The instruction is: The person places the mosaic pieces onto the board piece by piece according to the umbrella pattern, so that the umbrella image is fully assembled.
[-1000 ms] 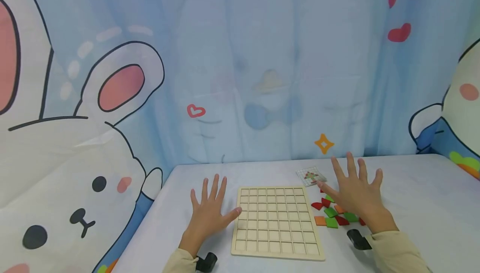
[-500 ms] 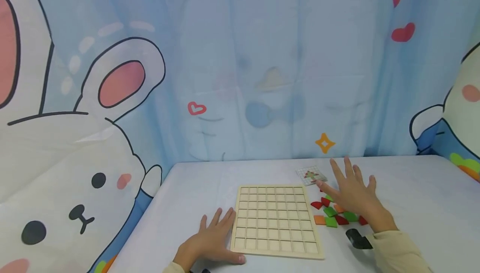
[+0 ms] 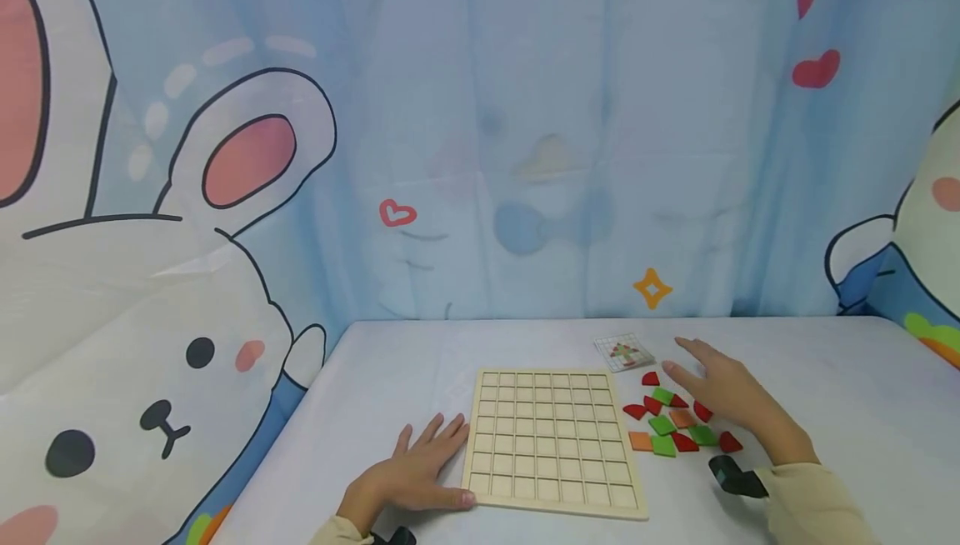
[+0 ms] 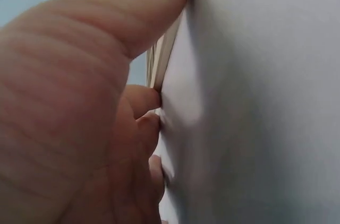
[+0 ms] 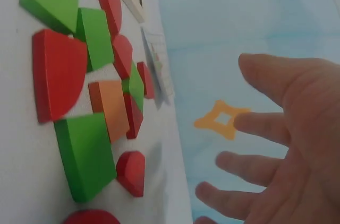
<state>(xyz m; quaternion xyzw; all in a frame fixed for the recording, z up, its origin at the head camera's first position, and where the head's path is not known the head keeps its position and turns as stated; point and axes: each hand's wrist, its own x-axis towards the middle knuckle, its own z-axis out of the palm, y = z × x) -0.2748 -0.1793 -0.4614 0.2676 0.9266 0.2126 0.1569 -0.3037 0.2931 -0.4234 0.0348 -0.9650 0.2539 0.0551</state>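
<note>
Beside the grid board [image 3: 555, 443], at its near left corner, my left hand [image 3: 415, 475] could skew it by pressing sideways, its thumb being right at that corner; the hand rests on the table [image 3: 885, 420], fingers spread, gripping nothing; right of the board, the coloured tiles [image 3: 662, 425] lie bunched, so a low sweep might scatter them; right of those hangs my right hand [image 3: 726, 384], raised, fingers extended, holding nothing; past the board's far right corner, the pattern card [image 3: 624, 352] might slip if brushed.

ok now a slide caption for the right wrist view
Right hand raised, fingers apart, near red, green and orange tiles on a white tabletop.
</note>
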